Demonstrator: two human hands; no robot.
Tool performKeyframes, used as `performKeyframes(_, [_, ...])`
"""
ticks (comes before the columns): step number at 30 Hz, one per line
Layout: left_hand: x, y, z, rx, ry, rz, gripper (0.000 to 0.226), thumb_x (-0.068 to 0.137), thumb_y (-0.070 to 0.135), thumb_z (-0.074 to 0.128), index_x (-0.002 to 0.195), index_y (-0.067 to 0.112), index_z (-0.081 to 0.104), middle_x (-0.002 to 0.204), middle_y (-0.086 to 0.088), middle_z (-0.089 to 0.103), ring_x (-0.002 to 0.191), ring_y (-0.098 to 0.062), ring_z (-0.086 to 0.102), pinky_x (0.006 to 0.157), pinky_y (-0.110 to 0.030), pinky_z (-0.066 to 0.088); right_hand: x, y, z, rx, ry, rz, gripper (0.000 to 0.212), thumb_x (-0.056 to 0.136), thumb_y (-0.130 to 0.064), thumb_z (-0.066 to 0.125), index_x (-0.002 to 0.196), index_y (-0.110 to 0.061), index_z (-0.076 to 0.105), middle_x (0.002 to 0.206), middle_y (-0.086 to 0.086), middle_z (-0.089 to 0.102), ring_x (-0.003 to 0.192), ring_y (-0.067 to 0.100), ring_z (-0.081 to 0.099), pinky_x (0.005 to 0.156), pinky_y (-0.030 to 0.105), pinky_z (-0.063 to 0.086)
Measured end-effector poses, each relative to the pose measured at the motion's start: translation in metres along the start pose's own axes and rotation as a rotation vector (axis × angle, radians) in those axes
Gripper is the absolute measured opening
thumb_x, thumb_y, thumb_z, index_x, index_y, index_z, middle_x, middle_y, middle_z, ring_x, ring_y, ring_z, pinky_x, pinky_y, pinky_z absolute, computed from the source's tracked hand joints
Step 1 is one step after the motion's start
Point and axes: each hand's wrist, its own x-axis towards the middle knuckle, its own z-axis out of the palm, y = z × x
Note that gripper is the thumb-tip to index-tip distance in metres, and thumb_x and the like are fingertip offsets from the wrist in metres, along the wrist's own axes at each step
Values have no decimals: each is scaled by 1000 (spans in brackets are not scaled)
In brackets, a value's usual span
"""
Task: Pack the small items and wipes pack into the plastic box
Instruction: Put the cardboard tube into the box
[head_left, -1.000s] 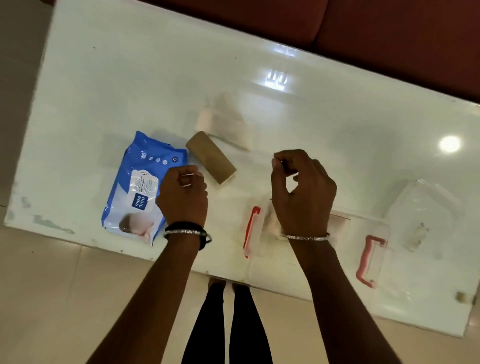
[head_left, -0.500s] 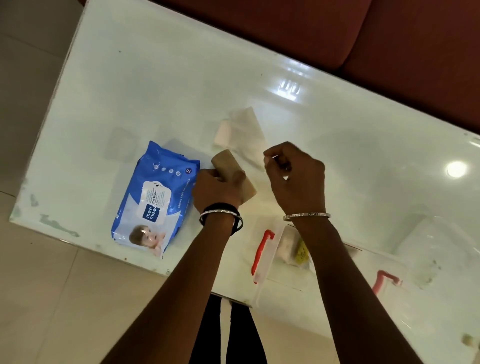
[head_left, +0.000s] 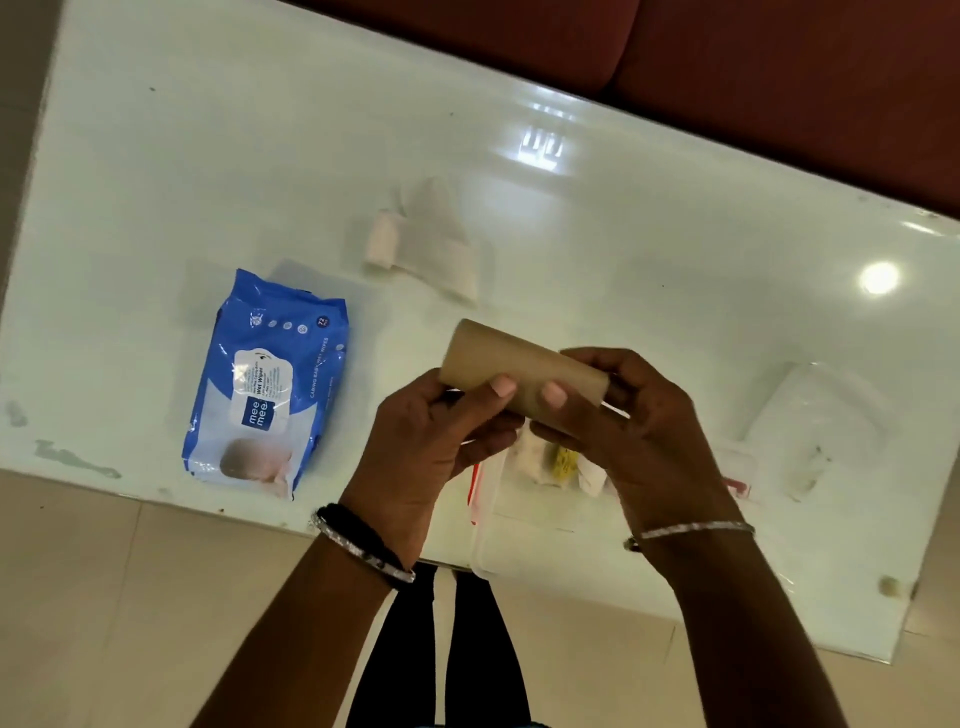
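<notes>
Both hands up over the clear plastic box: the left hand and right hand curl their fingers around a brown cardboard tube, thumbs pressed on top. The blue wet-wipes pack lies flat on the glossy white table, left of the box.

Both hands hold a cardboard tube above the box.
</notes>
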Motion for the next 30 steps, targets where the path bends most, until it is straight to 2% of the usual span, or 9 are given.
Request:
performKeyframes(2, [-7,-8,2,98,19,27,45,66,28,77,105,7,68,95,-20,74,83,-27,74,72,-30,61,-16,7,-22,39,37,23,44,71,-24,83,108,-9,66,103,9,75,88,28,76,77,35,62])
performKeyframes(4, [-11,-18,0,288,70,85,31,73,27,78,100,15,69,90,-11,75,82,-21,75,71,-29,61,-32,17,-45,42,51,47,46,68,-24,83,108,-7,67,105,12,75,94,30,75,81,37,60])
performKeyframes(7, [-18,-36,-10,727,172,246,23,76,35,76,96,31,66,87,12,70,78,6,67,60,-5,50,-51,37,-72,9,71,129,42,69,-24,81,106,-7,71,109,16,72,96,31,74,82,37,60])
performKeyframes(11, [-26,-53,-22,949,179,349,33,74,38,77,102,35,62,97,17,63,82,0,63,64,-3,49,-61,66,-83,-146,112,262,24,80,-13,76,103,-10,73,107,14,72,87,28,76,73,27,61])
performKeyframes(14, [-31,-62,-29,1006,154,336,39,73,36,79,106,37,59,98,18,61,84,0,63,61,-6,50,-54,87,-76,-321,159,312,21,84,-11,74,105,-13,71,103,10,70,89,31,73,77,37,63])
performKeyframes(18, [-35,-70,-33,1017,156,304,37,74,28,80,106,33,61,91,15,65,75,-2,66,62,-10,51,-41,103,-57,-458,249,348,29,75,-25,84,98,-14,71,90,8,75,83,28,73,84,49,59])
performKeyframes(24, [-34,-73,-34,984,158,271,32,77,25,77,103,33,62,81,16,67,68,1,67,59,-4,48,-30,119,-38,-549,395,397,31,69,-30,87,87,-14,69,86,8,76,88,31,73,89,46,56])
performKeyframes(26, [-34,-73,-35,974,151,260,31,78,24,77,104,30,62,82,15,68,68,-2,68,60,-6,49,-28,119,-33,-647,402,385,30,71,-30,85,89,-12,71,88,8,75,90,28,71,87,37,55])
performKeyframes(30, [-33,-71,-39,932,139,245,26,80,23,75,103,27,64,81,11,71,71,-7,70,64,-14,52,-33,105,-27,-878,420,319,19,80,-31,77,82,-13,71,78,1,69,82,24,67,64,25,44])
